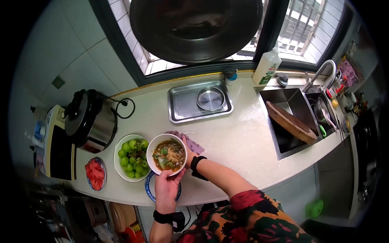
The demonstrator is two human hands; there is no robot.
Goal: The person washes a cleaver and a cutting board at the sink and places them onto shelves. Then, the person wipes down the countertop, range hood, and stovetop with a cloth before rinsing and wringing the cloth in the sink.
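Observation:
A white bowl of noodle soup [168,156] with greens and shreds on top is held between both of my hands, above the front part of the counter. My left hand [167,189] grips its near side, with the thumb at the rim. My right hand [190,154] is closed round its right side, and some fingers are hidden by the bowl. Partly under the bowl and my left hand lies a blue-and-white plate [149,187]. A purple cloth [195,145] rests on the counter just beyond my right hand.
Left of the soup stand a bowl of green grapes [131,159] and a plate of watermelon pieces [96,175]. Behind them is an electric cooker [94,123]. A metal tray [184,106] holds a round dish. At right, a cutting board [289,121] leans in the sink [283,153].

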